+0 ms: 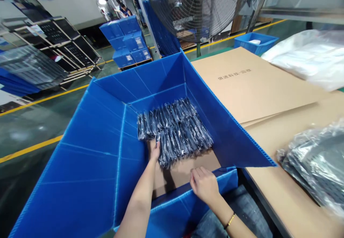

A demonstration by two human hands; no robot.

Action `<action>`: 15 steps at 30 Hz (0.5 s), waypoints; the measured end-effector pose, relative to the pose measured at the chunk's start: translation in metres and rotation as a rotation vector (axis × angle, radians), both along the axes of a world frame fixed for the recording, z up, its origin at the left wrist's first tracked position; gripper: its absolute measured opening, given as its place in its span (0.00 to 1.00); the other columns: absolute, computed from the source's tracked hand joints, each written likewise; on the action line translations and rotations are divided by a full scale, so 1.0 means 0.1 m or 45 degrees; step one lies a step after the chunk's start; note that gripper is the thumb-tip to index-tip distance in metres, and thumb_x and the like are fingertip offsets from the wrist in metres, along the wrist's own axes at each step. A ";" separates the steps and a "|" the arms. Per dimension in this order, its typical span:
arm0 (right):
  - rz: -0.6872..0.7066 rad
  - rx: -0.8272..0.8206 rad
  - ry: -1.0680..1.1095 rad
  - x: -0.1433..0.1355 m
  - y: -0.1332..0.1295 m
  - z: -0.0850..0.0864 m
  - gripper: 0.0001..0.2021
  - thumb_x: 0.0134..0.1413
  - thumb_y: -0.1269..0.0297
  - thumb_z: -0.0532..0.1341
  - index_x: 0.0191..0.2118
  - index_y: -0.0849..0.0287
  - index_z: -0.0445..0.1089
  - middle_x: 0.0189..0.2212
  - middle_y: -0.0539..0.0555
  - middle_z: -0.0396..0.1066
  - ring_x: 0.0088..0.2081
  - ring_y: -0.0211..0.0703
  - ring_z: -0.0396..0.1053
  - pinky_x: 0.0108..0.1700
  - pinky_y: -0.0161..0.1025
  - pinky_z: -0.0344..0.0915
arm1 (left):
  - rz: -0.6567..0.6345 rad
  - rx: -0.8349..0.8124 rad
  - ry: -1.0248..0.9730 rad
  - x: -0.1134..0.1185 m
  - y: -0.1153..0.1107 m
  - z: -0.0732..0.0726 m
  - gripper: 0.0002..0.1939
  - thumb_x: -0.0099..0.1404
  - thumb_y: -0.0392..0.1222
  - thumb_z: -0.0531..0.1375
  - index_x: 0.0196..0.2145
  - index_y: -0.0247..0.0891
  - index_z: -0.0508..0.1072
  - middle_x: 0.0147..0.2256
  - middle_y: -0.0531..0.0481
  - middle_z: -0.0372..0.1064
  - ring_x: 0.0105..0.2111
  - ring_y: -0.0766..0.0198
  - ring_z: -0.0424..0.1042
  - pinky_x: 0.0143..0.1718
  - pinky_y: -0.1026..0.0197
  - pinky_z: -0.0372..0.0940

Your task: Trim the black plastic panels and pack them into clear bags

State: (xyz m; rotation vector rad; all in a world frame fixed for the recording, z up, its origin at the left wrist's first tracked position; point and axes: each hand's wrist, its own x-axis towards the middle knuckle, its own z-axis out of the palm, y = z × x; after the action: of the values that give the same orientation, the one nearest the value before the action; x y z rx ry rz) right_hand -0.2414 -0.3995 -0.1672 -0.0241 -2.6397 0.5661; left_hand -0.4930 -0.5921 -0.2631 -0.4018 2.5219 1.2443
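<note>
Box, L hand @pkts, R hand @rim

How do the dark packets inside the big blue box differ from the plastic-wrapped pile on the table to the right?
The packets stand packed side by side in two rows in the blue box; the pile lies flatter and overlapping on the table. The left hand is at the end of the packets' nearer row, while no hand is at the pile. Both look dark under shiny clear plastic.
</note>
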 end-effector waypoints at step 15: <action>0.133 -0.233 -0.119 0.18 0.10 0.22 0.06 0.53 0.77 0.59 0.34 0.58 0.69 0.30 0.50 0.71 0.35 0.43 0.68 0.40 0.37 0.65 | -0.631 -0.530 0.158 0.85 -0.16 0.14 0.52 0.49 0.55 0.64 0.67 0.38 0.50 0.69 0.29 0.31 0.68 0.35 0.33 0.61 0.32 0.44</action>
State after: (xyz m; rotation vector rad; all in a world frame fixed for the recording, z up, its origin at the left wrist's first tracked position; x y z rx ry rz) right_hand -0.2234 -0.3895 -0.1451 0.0336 -2.6818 0.8600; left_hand -0.4075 -0.6083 -0.2492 0.2197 2.7410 0.5771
